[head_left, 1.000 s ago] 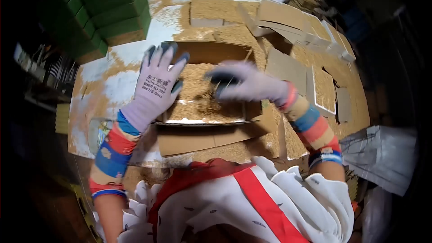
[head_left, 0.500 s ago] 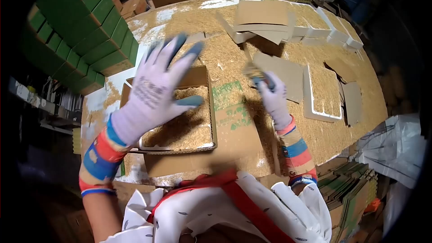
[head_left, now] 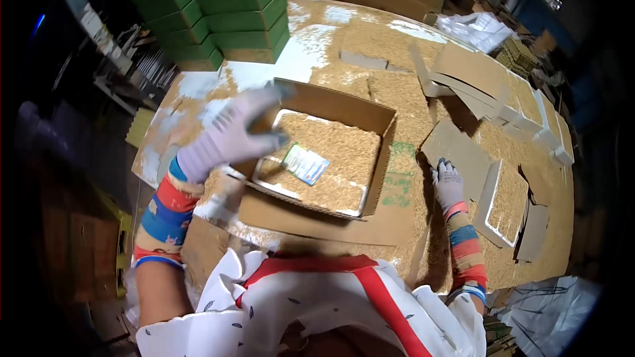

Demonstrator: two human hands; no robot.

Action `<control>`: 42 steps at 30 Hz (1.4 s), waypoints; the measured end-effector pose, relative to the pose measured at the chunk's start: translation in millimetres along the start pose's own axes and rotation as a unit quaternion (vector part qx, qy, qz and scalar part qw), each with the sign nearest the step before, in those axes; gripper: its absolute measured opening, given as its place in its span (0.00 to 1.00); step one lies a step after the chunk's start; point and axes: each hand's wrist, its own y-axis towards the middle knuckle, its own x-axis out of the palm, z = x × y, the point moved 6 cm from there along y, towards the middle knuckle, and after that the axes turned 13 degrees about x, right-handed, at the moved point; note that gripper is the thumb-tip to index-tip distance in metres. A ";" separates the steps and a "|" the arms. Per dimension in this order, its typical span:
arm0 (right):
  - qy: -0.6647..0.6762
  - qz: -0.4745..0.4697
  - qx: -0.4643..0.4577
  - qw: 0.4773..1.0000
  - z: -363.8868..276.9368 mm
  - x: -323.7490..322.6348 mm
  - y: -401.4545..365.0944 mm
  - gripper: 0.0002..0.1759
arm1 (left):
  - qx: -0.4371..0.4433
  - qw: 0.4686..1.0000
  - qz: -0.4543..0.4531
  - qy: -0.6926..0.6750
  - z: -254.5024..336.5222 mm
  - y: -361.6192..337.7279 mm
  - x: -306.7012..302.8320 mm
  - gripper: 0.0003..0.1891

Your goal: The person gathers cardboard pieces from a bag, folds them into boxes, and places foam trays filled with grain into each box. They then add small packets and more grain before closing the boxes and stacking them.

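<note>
My left hand point(head_left: 235, 125), in a pale glove with dark fingertips, is over the left side of an open cardboard box point(head_left: 331, 100). Its thumb and fingers are spread and slightly blurred. Inside the box is a white foam tray point(head_left: 286, 190) filled with sawdust-like crumbs, and a small printed card point(head_left: 305, 164) lies on top. Over on the right, my gloved right hand point(head_left: 449, 184) has its fingers closed at the near edge of a grey cardboard sheet point(head_left: 463, 153). To the right of that hand stands another filled foam tray point(head_left: 507, 206).
Stacked green boxes point(head_left: 246, 16) rise at the back left. Further cardboard pieces point(head_left: 471, 69) and filled foam trays point(head_left: 529, 114) sit at the back right. Crumbs cover much of the table point(head_left: 370, 30). Beneath the box lies a flat cardboard piece point(head_left: 311, 225).
The view has shifted left. My right hand has come down to the grey cardboard sheet. A printed card now shows on the crumbs, and my left hand has moved to the box's left side.
</note>
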 end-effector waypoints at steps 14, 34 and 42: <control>0.067 -0.188 -0.524 0.828 -356.0 -126.6 -108.7 0.16 | -0.183 0.630 0.302 -0.692 -88.1 -90.2 100.6 0.30; 0.473 -0.334 0.090 0.810 -150.2 -35.7 -51.5 0.27 | -0.279 0.880 0.082 -0.376 -86.8 -84.0 136.9 0.64; 0.759 -0.370 0.008 0.536 -336.3 -13.0 94.8 0.28 | -0.328 0.499 0.587 -0.547 -217.5 -174.2 84.1 0.26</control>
